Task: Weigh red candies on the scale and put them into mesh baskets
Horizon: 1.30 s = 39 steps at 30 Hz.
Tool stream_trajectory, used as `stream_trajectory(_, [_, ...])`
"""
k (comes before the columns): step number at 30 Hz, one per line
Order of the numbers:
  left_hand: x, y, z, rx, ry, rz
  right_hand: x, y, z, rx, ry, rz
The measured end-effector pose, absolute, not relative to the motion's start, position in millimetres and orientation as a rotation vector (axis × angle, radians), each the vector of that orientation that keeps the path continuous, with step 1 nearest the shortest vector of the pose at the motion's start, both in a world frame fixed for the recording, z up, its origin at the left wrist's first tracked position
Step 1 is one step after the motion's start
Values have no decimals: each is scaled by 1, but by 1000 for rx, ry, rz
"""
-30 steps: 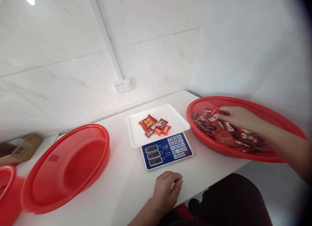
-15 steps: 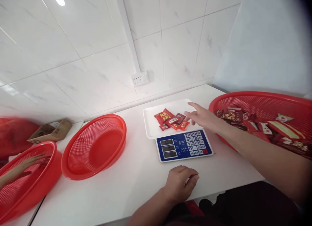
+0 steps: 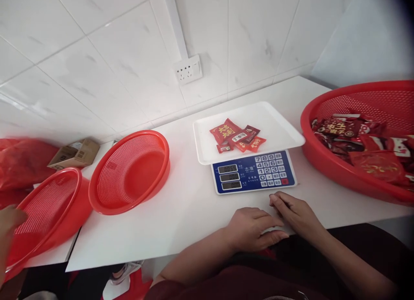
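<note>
My left hand (image 3: pixel 257 229) rests near the table's front edge, below the scale, fingers and thumb apart with nothing between them. Close beside it, my right hand (image 3: pixel 297 214) is loosely closed, and I see nothing in it. Just beyond both hands stands a blue and white digital scale (image 3: pixel 255 173) with lit number displays. On its white tray (image 3: pixel 278 129) lie several small red snack packets (image 3: pixel 224 131), overlapping in a heap. To the right, a big red basket (image 3: pixel 349 175) holds many more red and brown snack packets (image 3: pixel 338 127).
A red plastic basket (image 3: pixel 126 170) with nothing in it stands left of the scale. Farther left, another person's hand (image 3: pixel 11 218) is at a second red basket (image 3: pixel 69 205). Behind are a cardboard box (image 3: pixel 76 153), a red bag (image 3: pixel 26 162) and a wall socket (image 3: pixel 188 70).
My right hand has drawn back from the packets on the tray to beside my left hand. The scale's top reading has changed. The view has tilted down, and the other person's hand has moved.
</note>
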<state>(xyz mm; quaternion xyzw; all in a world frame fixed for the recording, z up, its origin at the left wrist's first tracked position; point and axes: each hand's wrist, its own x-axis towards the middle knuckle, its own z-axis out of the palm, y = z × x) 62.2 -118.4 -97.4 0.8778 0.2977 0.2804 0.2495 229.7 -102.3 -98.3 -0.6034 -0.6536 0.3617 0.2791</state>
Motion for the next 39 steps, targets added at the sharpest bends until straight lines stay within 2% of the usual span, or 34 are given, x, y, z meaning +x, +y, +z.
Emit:
stream_trajectory(23, [65,-115,-99,2389,858,748,226,-104,-101,-1513,-1844,941])
stream_trajectory(30, [30,-90,-50,2410,1170,1030,230,-107,-108,-1442,-1854,925])
stream_trajectory(32, [15,-63,-29,2448,1314,974,231,-107,-109,-1441,-1869,917])
stream_trajectory(35, [-4,-11,-1,2460,1394,684,231,-108,-109,-1434,-1870,903])
stream_trajectory(39, [-9,52,22,2385,1368,69,231,-108,-111,-1435,-1843,905])
